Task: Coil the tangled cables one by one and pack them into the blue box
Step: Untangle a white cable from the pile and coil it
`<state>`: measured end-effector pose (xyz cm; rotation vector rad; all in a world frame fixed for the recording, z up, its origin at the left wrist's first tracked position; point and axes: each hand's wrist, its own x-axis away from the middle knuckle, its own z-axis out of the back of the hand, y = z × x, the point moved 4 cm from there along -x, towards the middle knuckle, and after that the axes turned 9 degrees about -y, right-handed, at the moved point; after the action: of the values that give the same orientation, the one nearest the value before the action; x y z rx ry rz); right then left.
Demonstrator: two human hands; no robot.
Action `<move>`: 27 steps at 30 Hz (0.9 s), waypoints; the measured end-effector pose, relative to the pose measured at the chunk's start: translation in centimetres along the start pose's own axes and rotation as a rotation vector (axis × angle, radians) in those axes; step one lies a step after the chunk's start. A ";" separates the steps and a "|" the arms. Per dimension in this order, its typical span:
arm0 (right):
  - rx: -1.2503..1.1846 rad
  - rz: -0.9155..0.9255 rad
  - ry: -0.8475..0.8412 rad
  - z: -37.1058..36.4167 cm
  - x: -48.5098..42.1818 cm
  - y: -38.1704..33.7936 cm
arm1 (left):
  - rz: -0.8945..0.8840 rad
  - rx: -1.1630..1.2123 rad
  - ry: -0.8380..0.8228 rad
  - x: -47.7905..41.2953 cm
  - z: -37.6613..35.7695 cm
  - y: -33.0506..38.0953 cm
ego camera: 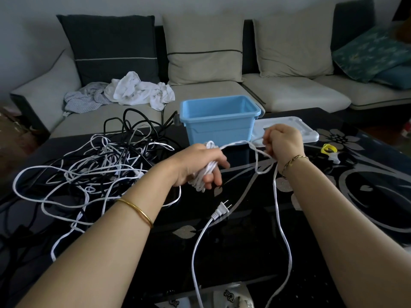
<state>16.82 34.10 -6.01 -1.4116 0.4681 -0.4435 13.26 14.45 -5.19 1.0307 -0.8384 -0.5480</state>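
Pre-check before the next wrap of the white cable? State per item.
1. Left hand grips the white coil: ok.
2. Right hand pinches the free strand: ok.
3. Slack runs untangled to the plug: cannot tell, the cable leaves the frame at the bottom.
4. Slack apart from the tangled pile: ok.
5. Blue box open, lid lying beside it: ok.
6. Box floor free: cannot tell, the near wall hides it.

Gold bangle [135,211] on L wrist, thin gold bracelet [293,160] on R.
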 end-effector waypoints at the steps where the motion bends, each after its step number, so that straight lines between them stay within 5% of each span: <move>1: 0.021 -0.030 0.037 0.4 -0.4 0.8 | -0.007 0.048 0.025 0.0 0.5 -0.2; 6: 0.152 -0.236 0.139 2.0 -1.3 4.3 | -0.086 0.438 0.148 0.2 3.0 -0.5; 10: 0.280 -0.369 -0.010 1.5 -1.6 6.7 | -0.105 0.592 0.191 0.4 3.7 -0.6; 16: 0.777 -0.031 -0.213 -1.3 -0.8 3.5 | -0.043 0.467 0.147 -0.3 2.3 -0.5; 22: 0.120 0.167 -0.129 -3.2 1.4 -0.9 | -0.029 0.401 0.139 -0.7 1.6 -0.4; 27: 0.464 0.234 -0.387 -5.2 2.6 -1.4 | -0.060 0.342 0.158 -0.7 1.2 -0.1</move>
<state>16.04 28.26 -5.30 -0.9465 0.1914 -0.0721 11.86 14.27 -5.16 1.3973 -0.7780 -0.3738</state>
